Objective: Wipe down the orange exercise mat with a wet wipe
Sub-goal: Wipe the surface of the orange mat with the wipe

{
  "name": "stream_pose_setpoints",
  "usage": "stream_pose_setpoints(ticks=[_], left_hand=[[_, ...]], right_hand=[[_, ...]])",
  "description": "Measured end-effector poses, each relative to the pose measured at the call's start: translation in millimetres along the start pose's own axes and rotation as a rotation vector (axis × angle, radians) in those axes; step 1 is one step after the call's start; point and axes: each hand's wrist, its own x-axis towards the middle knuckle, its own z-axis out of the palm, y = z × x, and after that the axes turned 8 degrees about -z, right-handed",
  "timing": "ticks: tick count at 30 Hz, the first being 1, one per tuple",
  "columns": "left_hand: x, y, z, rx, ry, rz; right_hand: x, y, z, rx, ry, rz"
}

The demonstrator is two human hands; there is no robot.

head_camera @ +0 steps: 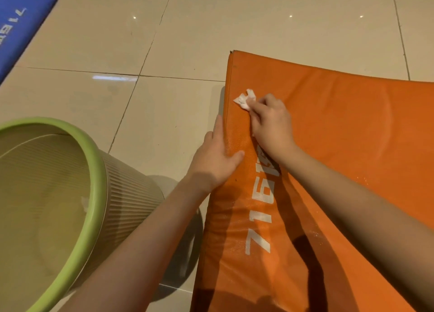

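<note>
Presently, right hand (272, 123) pinches the bunched wipe (245, 99) against the mat (328, 147) near its 11 o'clock corner. Left hand (217, 159), fingers straight, steadies the left edge. Mat's long axis runs 6 to 12; most surface lies toward 4 o'clock, right hand nearer.

The wet wipe (245, 99) at the fingertips of the right hand (272, 123) was white. Under those fingers the orange mat (328, 135) was a strong orange with a fine pebbled grain. Back from the fingers, past the wrist, ran white lettering (260, 217) that included 716. Left of the fingers of the left hand (216, 161), the floor (176, 104) was glossy beige tile with thin dark grout lines. Lower left of them, the bin (131, 194) had a lime-green rim and a ribbed beige wall. Far up-left, a blue mat (23, 25) bore white letters.
</note>
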Motion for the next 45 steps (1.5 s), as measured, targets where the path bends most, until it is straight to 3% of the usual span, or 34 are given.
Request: stream_pose_setpoints(ticks=[9,16,23,26,31,36,40,41,45], left_hand=[[35,37,-28,0.071,0.034,0.117],[48,37,-24,-0.083,-0.005,0.006],[53,58,-39,0.026,0.135,0.051],[52,61,-39,0.130,0.110,0.076],[43,50,-34,0.229,0.104,0.118],[34,33,-23,0.186,0.129,0.127],[31,30,-19,0.144,0.129,0.139],[30,29,-19,0.132,0.132,0.142],[24,21,-16,0.113,0.157,0.170]], right_hand=[[17,8,-22,0.107,0.004,0.033],[13,12,-19,0.156,-0.059,0.074],[17,13,-32,0.147,-0.001,0.050],[22,17,-36,0.072,-0.018,0.014],[43,20,-34,0.030,0.060,0.211],[35,1,-30,0.111,-0.129,-0.082],[58,21,-34,0.011,0.059,0.267],[57,16,-34,0.032,0.080,0.282],[36,-8,-30,0.122,-0.055,-0.081]])
